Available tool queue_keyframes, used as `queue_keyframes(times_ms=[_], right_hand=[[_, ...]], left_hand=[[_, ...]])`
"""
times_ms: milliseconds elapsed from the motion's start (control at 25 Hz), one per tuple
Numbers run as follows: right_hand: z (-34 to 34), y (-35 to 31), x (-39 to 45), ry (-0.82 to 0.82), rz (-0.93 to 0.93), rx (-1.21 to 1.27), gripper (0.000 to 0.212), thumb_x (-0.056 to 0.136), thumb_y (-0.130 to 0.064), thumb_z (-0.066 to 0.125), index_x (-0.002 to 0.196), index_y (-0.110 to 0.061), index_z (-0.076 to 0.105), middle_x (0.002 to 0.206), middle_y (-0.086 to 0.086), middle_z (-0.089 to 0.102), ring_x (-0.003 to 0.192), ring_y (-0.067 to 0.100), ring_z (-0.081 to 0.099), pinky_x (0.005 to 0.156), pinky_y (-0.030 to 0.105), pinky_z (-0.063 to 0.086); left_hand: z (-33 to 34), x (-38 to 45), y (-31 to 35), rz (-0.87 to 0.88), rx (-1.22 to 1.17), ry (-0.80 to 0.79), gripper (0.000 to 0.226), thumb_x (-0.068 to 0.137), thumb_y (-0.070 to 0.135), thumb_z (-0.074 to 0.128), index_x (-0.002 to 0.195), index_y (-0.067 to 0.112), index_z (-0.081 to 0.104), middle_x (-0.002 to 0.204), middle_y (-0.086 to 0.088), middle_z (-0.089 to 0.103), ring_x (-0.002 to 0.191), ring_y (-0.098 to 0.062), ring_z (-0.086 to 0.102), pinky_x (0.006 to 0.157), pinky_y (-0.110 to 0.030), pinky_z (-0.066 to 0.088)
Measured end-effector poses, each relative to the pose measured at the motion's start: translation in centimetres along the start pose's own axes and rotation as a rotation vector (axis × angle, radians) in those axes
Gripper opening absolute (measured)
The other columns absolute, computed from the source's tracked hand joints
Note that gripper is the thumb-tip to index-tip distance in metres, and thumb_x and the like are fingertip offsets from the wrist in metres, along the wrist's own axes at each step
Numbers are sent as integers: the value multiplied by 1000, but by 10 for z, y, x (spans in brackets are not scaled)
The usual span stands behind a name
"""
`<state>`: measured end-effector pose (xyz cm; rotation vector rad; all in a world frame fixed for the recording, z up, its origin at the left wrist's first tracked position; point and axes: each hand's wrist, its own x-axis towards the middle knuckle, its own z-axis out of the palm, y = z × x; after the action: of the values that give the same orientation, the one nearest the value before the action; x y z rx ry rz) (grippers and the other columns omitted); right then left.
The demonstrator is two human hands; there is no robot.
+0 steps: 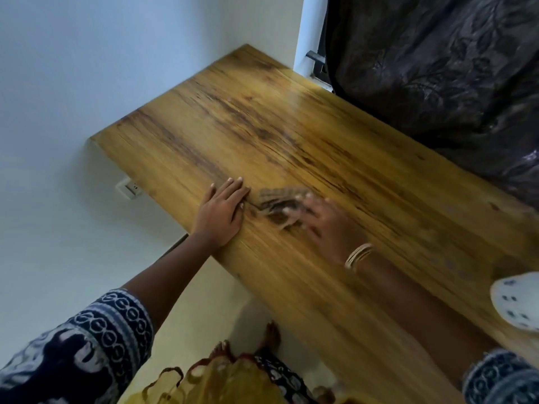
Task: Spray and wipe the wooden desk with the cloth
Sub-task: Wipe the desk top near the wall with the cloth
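Dim, soft daylight; motion-blurred right hand [320, 220]

This looks like a room in a home. A wooden desk [291, 147] fills a corner between pale painted walls [102, 53]. Behind the desk hangs a dark patterned curtain [437, 68]; below its left end sits a white wall socket [129, 188]. Under its near edge, bare feet [269, 336] stand on a light floor [221, 287].

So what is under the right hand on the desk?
A brownish cloth lies under the right hand, flat on the wooden desk. The cloth's far part shows beyond the fingers; the rest is covered by the hand and blurred.
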<state>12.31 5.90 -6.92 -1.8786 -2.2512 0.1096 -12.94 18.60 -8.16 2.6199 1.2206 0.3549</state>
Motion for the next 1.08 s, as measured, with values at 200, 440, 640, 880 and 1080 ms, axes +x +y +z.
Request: queue_keyframes(times_ms=[200,440,640,880,1080], right_hand=[[-32,153,-26,245,949,-30,51,97,-36,36,148,-35,38,148,19,40,135,40,36,106,58,33],[-4,17,-13,216,647,-40,50,96,-30,44,146,-36,39,138,15,47,116,33,50,89,41,46],[22,-127,-83,-19,14,69,46,99,-32,47,143,-41,43,150,7,45,139,29,39,109,41,34],[-13,47,-85,156,327,-77,50,94,-26,47,141,-42,44,146,12,45,126,34,48,103,43,43],[-22,92,-71,231,1386,-7,53,99,-30,37,151,-33,30,155,20,27,141,41,25,115,50,21]], left_hand=[[8,-28,13,-33,-7,-7,56,97,38,21,150,24,35,159,1,29,149,-17,20,121,-47,16],[11,-34,14,-28,84,-56,54,101,35,20,153,20,28,161,-2,23,150,-21,16,121,-46,15],[9,-32,15,-4,63,-47,53,101,32,22,152,21,29,161,-1,25,150,-20,17,120,-46,17],[8,-34,16,-25,1,-33,49,103,30,28,151,24,32,160,3,26,149,-16,17,121,-43,15],[9,-36,8,-45,-56,21,46,101,27,32,146,26,40,157,5,34,147,-13,23,120,-43,18]])
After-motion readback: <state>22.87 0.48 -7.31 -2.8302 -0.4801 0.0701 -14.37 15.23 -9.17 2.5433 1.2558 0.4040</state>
